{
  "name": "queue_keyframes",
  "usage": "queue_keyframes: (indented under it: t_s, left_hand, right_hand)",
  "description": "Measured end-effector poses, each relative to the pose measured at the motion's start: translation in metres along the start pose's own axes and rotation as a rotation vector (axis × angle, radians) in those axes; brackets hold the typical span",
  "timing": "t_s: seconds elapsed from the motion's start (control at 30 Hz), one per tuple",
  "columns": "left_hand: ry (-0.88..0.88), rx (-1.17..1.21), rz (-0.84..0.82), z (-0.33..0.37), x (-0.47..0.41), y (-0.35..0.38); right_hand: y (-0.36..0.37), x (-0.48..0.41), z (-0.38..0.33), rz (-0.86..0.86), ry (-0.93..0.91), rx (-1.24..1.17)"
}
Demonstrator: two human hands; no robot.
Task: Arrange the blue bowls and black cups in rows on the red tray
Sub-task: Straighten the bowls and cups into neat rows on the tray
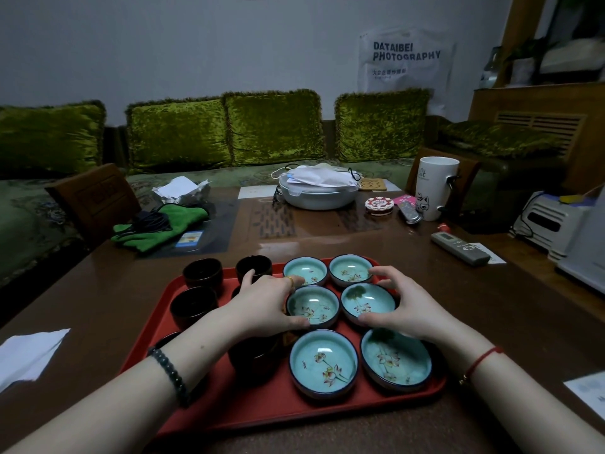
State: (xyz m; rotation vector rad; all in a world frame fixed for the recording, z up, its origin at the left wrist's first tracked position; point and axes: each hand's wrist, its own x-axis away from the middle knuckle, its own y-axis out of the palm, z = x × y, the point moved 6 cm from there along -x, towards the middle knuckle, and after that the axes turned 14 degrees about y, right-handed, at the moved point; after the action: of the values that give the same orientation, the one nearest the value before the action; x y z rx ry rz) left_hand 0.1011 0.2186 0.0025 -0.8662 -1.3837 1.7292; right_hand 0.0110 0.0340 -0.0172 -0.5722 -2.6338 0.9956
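A red tray [262, 411] lies on the brown table in front of me. Several blue bowls with flower patterns fill its right half in two columns. My left hand [265, 303] grips the middle-left bowl [312, 306] by its rim, thumb at the near side. My right hand [402, 303] holds the middle-right bowl [366, 303] the same way. Two more bowls sit behind them [306, 270] [350, 268] and two in front [322, 363] [396, 360]. Black cups stand on the tray's left half [203, 273] [193, 306] [253, 265]; my left forearm hides others.
White paper [29, 352] lies at the left table edge. A remote control [460, 249] is to the right, behind the tray. Further back are a green cloth [157, 227], a lidded white dish [319, 191] and a white mug [437, 188]. More paper [589, 391] lies at the right edge.
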Motion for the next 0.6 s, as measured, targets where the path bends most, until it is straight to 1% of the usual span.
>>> queue_keyframes:
  t_s: [0.23,0.33,0.47,0.53,0.6]
  left_hand:
    - [0.002,0.003,0.04,0.008,0.006,-0.005]
    - [0.029,0.005,0.127,0.02,0.013,-0.013]
    - [0.107,0.027,0.27,0.042,0.038,-0.017]
    - [0.129,-0.028,0.282,0.051,0.054,-0.011]
    - [0.113,-0.128,0.256,0.057,0.067,0.0]
  right_hand:
    - [-0.001,0.003,0.001,0.001,0.004,-0.003]
    - [-0.01,0.015,-0.003,0.046,-0.047,-0.036]
    - [-0.023,0.046,-0.005,0.076,-0.122,-0.094]
    - [-0.023,0.061,0.001,0.057,-0.121,-0.077]
    - [-0.018,0.074,0.009,0.036,-0.111,-0.073]
